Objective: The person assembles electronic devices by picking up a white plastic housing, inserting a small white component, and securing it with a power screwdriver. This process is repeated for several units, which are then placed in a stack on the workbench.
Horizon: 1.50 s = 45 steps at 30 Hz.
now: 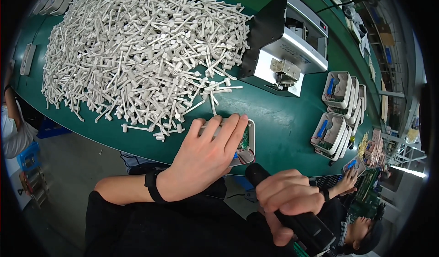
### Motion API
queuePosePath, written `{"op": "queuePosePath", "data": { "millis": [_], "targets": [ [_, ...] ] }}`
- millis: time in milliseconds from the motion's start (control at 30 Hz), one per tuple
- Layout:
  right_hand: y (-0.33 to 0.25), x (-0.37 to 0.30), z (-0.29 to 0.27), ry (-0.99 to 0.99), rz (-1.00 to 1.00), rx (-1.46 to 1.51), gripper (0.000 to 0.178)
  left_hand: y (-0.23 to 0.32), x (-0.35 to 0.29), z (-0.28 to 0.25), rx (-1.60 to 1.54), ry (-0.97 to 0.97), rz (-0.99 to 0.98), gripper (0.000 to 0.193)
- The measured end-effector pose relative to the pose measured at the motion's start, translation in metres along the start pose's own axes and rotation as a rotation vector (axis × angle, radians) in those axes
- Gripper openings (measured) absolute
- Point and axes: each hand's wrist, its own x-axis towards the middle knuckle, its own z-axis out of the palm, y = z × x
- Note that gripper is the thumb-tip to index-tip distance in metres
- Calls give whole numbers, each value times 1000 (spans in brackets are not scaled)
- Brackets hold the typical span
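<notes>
My left hand (201, 158) lies over a white plastic housing (252, 140) at the table's near edge, its fingers bent over the far side and gripping it. A green circuit board (245, 140) shows inside the housing, with thin red and dark wires and a bit of blue beside it; my fingers hide the rest. My right hand (290, 193) is wrapped round a black cordless screwdriver (311, 232). The tool's dark nose points up and left, close to the housing's lower right corner and apart from it. Its tip is not clearly visible.
A large heap of white plastic stick-like parts (146, 51) covers the green table's (279, 129) left and middle. Beyond stands a black-and-silver machine (288, 46). Stacked white housings (329, 133) with blue parts sit on the right. A co-worker's hand (347, 181) holds another housing at far right.
</notes>
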Motion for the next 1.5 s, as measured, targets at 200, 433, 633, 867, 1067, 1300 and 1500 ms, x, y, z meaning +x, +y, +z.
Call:
{"op": "queuePosePath", "data": {
  "millis": [200,433,633,867,1067,1300,1500],
  "targets": [
    [19,-10,11,97,-109,-1,49,0,-1,7,-37,-46,-24,107],
    [21,-9,10,86,-95,-22,47,0,0,8,-6,-40,-19,109],
    [5,-2,4,53,-12,-73,47,-3,3,3,-11,-60,6,108],
    [-41,36,-35,567,-160,62,62,0,2,-5,-113,-29,75,107],
    [68,93,-151,578,161,-877,49,16,0,-18,-86,32,248,104],
    [74,92,-149,524,37,-1331,46,11,6,-19,-60,106,376,96],
    [-20,5,-75,-232,369,-667,46,-7,9,-9,-10,272,470,88]
  ]
}}
